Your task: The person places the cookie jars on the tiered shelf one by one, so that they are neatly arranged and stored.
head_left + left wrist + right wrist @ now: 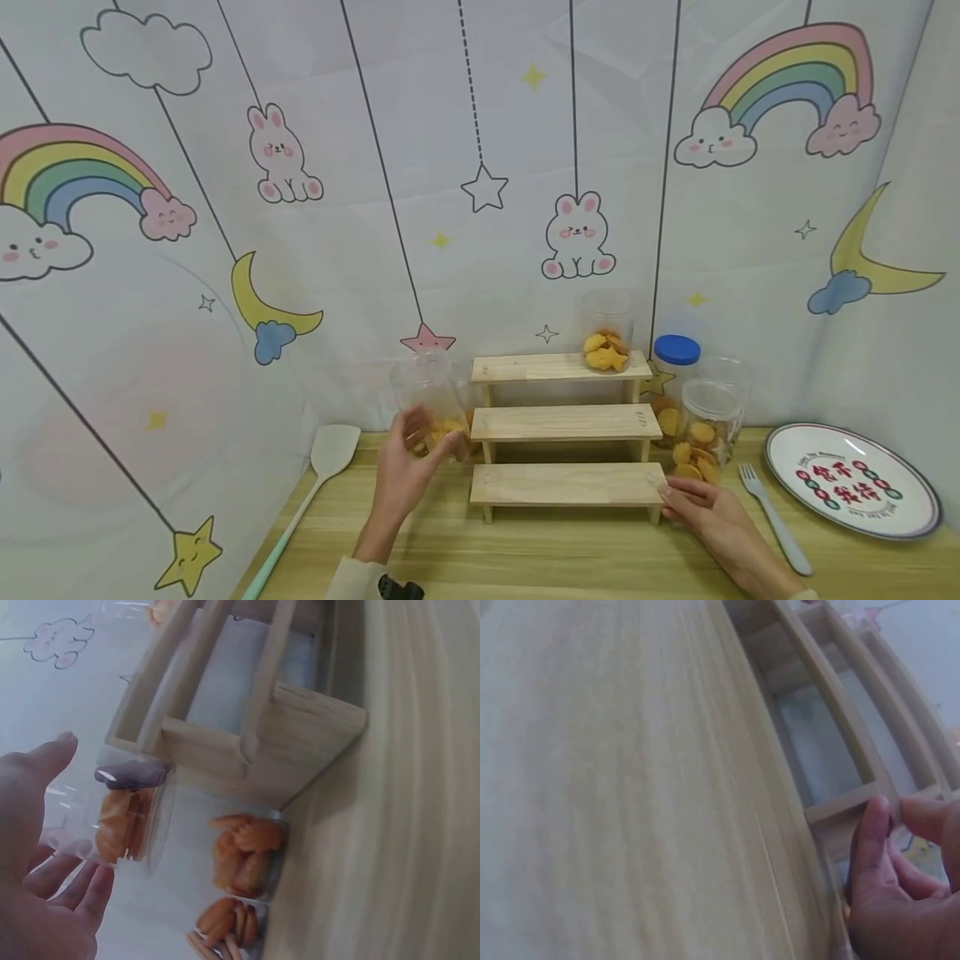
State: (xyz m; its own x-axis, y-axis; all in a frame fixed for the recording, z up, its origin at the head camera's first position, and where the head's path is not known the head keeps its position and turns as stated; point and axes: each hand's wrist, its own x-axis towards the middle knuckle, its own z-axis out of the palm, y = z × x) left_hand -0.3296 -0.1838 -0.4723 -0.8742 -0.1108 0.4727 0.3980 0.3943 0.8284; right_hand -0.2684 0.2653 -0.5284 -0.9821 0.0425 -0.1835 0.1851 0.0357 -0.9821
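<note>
My left hand (pixel 405 467) holds a clear jar (pixel 429 385) of orange snacks, left of a three-step wooden shelf (pixel 566 423). In the left wrist view the thumb and fingers lie around the held jar (pixel 124 825), which is raised off the table; its contents are partly blurred. At the shelf's lower right corner, my right hand (pixel 708 517) pinches the end of the bottom step, and the right wrist view shows thumb and fingertips on that board (pixel 870 761). Another clear jar (pixel 606 342) with orange fish-shaped crackers stands on the top step.
Right of the shelf stand a blue-lidded jar (pixel 677 350) and clear jars (pixel 708 408) of round biscuits. A fork (pixel 776 521) and a plate (pixel 825 442) lie farther right. At left lies a spatula (pixel 333 450). Snack jars (pixel 247 855) stand left of the shelf.
</note>
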